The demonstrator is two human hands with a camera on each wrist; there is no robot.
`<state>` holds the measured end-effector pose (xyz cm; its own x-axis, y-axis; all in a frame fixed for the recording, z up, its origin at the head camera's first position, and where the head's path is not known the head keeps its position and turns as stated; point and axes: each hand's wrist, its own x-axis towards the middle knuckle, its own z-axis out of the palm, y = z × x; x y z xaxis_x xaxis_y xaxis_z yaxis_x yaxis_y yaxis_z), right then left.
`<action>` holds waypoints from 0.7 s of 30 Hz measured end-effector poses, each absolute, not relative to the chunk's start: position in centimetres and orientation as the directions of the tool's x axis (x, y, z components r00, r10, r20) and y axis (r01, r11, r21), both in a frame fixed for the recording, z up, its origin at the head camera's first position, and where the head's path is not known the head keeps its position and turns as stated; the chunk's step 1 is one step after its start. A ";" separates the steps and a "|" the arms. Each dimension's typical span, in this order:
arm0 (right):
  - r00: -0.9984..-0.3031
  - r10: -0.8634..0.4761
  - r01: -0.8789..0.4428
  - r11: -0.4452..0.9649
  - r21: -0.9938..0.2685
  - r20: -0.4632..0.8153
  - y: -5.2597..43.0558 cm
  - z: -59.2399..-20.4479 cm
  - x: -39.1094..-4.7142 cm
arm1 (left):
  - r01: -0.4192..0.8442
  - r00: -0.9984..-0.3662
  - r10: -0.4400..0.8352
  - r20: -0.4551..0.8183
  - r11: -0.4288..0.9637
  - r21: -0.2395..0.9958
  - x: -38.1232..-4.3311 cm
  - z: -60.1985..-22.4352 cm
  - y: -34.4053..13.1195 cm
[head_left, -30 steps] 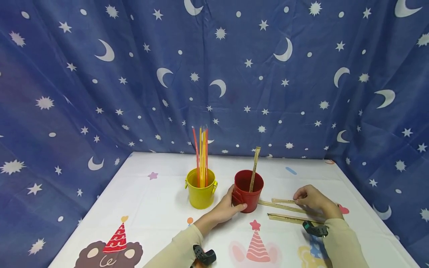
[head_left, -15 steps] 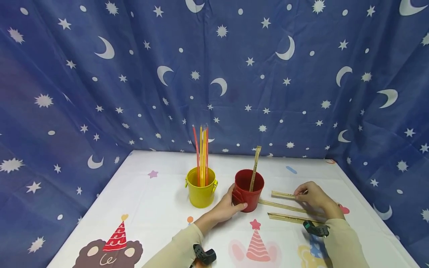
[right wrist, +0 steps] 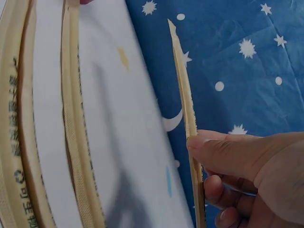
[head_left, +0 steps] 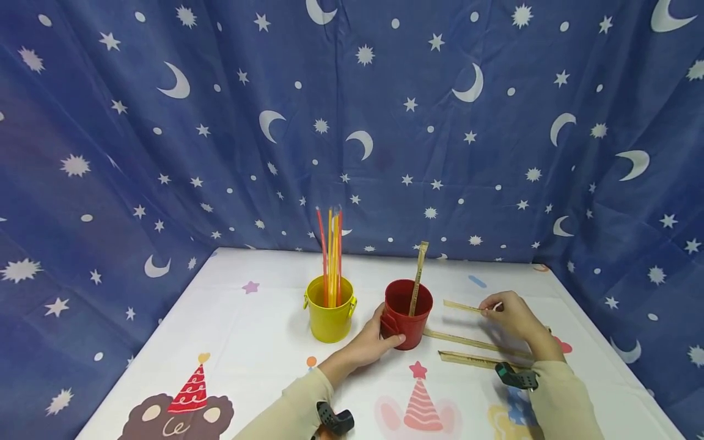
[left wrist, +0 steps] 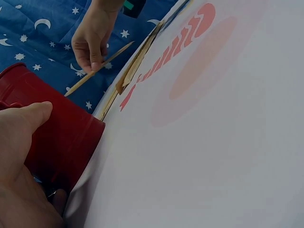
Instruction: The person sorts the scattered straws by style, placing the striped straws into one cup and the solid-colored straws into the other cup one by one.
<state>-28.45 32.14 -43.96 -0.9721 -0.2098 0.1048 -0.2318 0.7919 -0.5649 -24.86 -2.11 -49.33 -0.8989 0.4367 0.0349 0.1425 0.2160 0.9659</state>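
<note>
In the head view my left hand (head_left: 367, 348) grips the side of a small red bucket (head_left: 407, 330), its thumb across the front. One straw in a brown paper wrapper (head_left: 418, 275) leans upright in that bucket. To the right, my right hand (head_left: 511, 315) pinches another paper-wrapped straw (head_left: 461, 305) between thumb and fingers, above the table. The right wrist view shows this held straw (right wrist: 184, 90) with its wrapper end sticking out past the thumb. More paper-wrapped straws (head_left: 467, 360) lie on the table below the right hand, their far ends partly hidden by the right wrist.
Left of the red bucket stands a yellow bucket (head_left: 330, 324) with several red and yellow straws (head_left: 332, 256) upright in it. A white cloth with printed figures covers the table (head_left: 264, 330). A blue star-and-moon curtain (head_left: 352, 122) hangs behind.
My right hand has raised its paper-wrapped straw off the table, moving slightly up and away from the straws lying there. The left hand and red bucket stay in place.
</note>
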 end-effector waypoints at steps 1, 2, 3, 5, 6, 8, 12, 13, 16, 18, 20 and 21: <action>-0.971 -0.209 -0.236 0.793 -0.562 0.114 32.0 -43.8 -28.5 | 0.143 -0.899 0.436 0.037 0.213 0.967 -24.9 -49.3 -2.1; -0.971 -0.206 -0.240 0.794 -0.558 0.124 31.9 -43.6 -28.5 | 0.144 -0.899 0.436 0.039 0.209 0.967 -24.9 -49.3 -2.2; -0.970 -0.203 -0.242 0.796 -0.555 0.132 31.7 -43.4 -28.4 | 0.143 -0.899 0.436 0.040 0.208 0.968 -25.0 -49.3 -2.2; -0.972 -0.192 -0.236 0.803 -0.547 0.138 31.5 -43.1 -28.3 | 0.139 -0.898 0.439 0.035 0.207 0.968 -25.0 -49.4 -2.2; -0.972 -0.186 -0.233 0.807 -0.542 0.141 31.5 -42.9 -28.1 | 0.136 -0.897 0.442 0.031 0.207 0.969 -25.0 -49.4 -2.2; -0.974 -0.172 -0.225 0.815 -0.534 0.148 31.2 -42.7 -28.0 | 0.136 -0.895 0.446 0.028 0.211 0.968 -25.0 -49.4 -2.2; -0.976 -0.156 -0.215 0.818 -0.534 0.153 30.9 -42.2 -27.8 | 0.140 -0.895 0.445 0.034 0.208 0.968 -24.9 -49.4 -2.2; -0.976 -0.157 -0.215 0.817 -0.536 0.152 30.8 -42.1 -27.8 | 0.140 -0.895 0.444 0.035 0.207 0.968 -24.9 -49.4 -2.2; -0.976 -0.153 -0.212 0.816 -0.537 0.153 30.6 -41.7 -27.7 | 0.138 -0.896 0.442 0.034 0.204 0.969 -24.9 -49.4 -2.2; -0.976 -0.148 -0.210 0.818 -0.536 0.158 30.6 -41.5 -27.6 | 0.138 -0.895 0.444 0.034 0.203 0.969 -24.9 -49.4 -2.2; -0.976 -0.140 -0.208 0.820 -0.533 0.166 30.5 -41.3 -27.5 | 0.139 -0.895 0.445 0.034 0.204 0.969 -24.9 -49.3 -2.1; -0.976 -0.137 -0.209 0.821 -0.531 0.171 30.5 -41.2 -27.4 | 0.139 -0.895 0.445 0.035 0.203 0.969 -24.9 -49.3 -2.1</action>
<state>-27.44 30.54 -41.20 -0.9756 -0.1375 0.1709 -0.2088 0.8214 -0.5308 -24.90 -2.13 -49.30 -0.8948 0.4450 0.0352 0.1393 0.2035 0.9691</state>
